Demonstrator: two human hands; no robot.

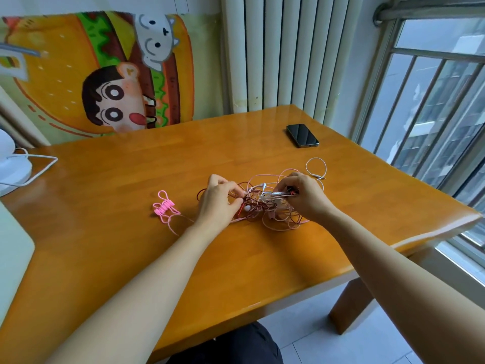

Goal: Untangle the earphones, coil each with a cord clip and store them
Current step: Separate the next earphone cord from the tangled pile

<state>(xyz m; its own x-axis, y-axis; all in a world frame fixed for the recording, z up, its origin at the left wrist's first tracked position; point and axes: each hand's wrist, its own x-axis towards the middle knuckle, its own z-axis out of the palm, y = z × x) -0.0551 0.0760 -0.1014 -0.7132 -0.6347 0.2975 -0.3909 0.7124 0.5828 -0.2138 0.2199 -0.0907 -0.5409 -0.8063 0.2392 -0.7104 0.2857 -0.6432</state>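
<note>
Left hand [219,200] had its fingers curled in, pinching dark red strands at the left edge of the earphone tangle [267,207], far as I could see on the head feed. Right hand [305,197] pinched more of it on the right side. That mess sat mid-counter [183,258], with a pink coiled bundle [164,207] just left of it and a phone [302,135] well back.

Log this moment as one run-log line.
stage untangling | left hand pinches dark red cord | right hand grips tangled earphones | pink coiled cord lies apart
</note>
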